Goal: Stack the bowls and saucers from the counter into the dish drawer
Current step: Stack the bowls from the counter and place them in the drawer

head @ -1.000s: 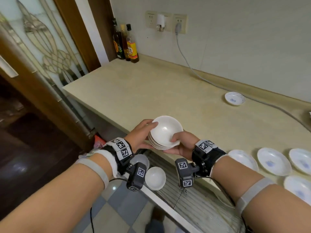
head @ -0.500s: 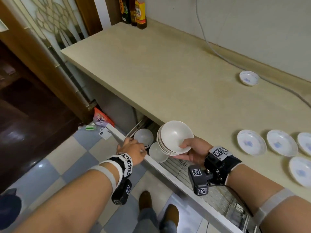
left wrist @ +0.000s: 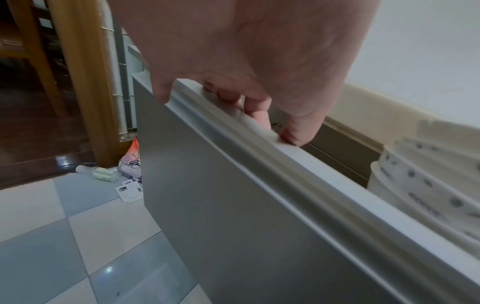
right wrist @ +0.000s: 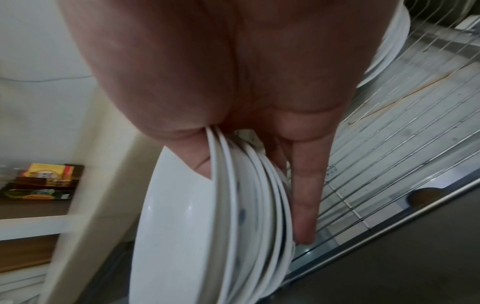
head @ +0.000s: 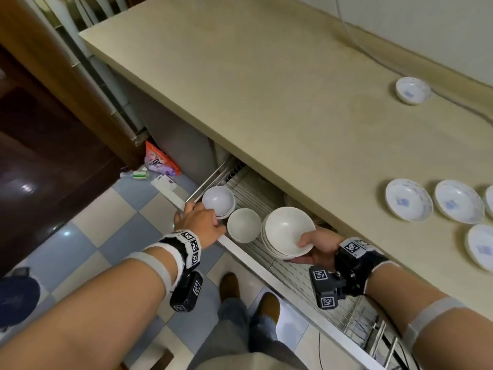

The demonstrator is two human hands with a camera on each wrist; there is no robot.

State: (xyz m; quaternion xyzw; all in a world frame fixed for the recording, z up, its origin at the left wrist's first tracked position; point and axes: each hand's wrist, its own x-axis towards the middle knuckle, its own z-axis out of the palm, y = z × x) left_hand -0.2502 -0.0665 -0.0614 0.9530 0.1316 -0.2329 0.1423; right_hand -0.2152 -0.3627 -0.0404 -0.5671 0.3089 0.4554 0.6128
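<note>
My right hand (head: 313,248) grips a stack of several white bowls (head: 286,232) by the rim, thumb inside and fingers under, above the wire rack (head: 301,273) of the open dish drawer. In the right wrist view the stack of bowls (right wrist: 228,216) is tilted on edge over the rack (right wrist: 389,174). My left hand (head: 198,221) grips the top edge of the drawer front (head: 240,249), its fingers (left wrist: 255,107) curled over the drawer front (left wrist: 259,195). Two white bowls (head: 218,200) (head: 244,224) sit at the rack's left end. White saucers (head: 408,200) with blue marks lie on the counter (head: 266,89).
A lone saucer (head: 413,90) sits near the wall beside a grey cable (head: 373,52). An orange bag (head: 157,161) and small litter lie on the tiled floor by the cabinet. My shoes (head: 229,287) stand just in front of the drawer.
My left hand left the bowl stack and took hold of the drawer front, and the drawer has slid further out. The right hand alone lowered the stack from counter level to over the rack.
</note>
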